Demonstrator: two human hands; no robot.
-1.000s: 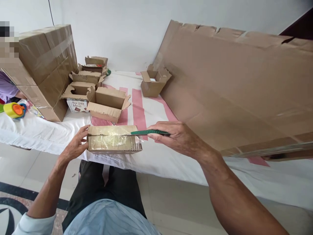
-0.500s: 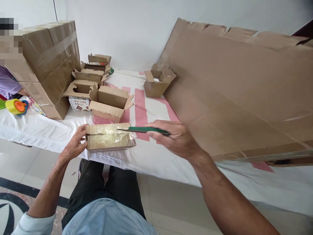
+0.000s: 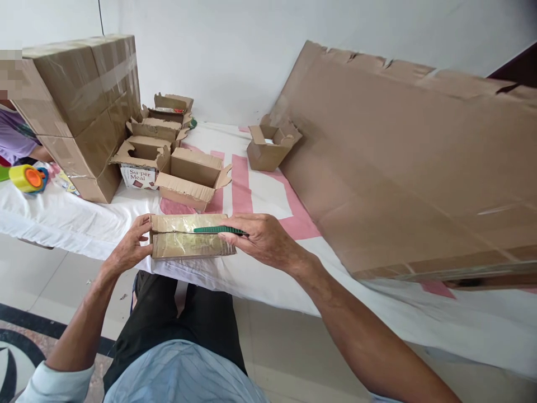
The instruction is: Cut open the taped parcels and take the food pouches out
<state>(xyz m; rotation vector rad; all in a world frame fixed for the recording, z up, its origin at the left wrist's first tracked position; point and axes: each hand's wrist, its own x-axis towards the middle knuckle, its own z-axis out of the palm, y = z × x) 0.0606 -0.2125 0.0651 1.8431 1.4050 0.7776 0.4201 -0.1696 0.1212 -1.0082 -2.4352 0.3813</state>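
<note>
A small taped cardboard box lies at the table's front edge, its top flaps meeting in a lengthwise seam under clear tape. My left hand grips the left end of this box, fingers at the back corner and thumb in front. In my right hand is a green box cutter, held closed in the fingers and laid along the seam at the box's right half. The cutter's tip points left; I cannot make out its blade.
Behind the box stand an open carton, a printed carton and others. Taped boxes are stacked at left, near a person in purple and a yellow tape roll. A large cardboard box fills the right; a small open box leans by it.
My right hand has moved left and slightly down with the box cutter, from above the box's right end onto its top seam. My left hand keeps its grip.
</note>
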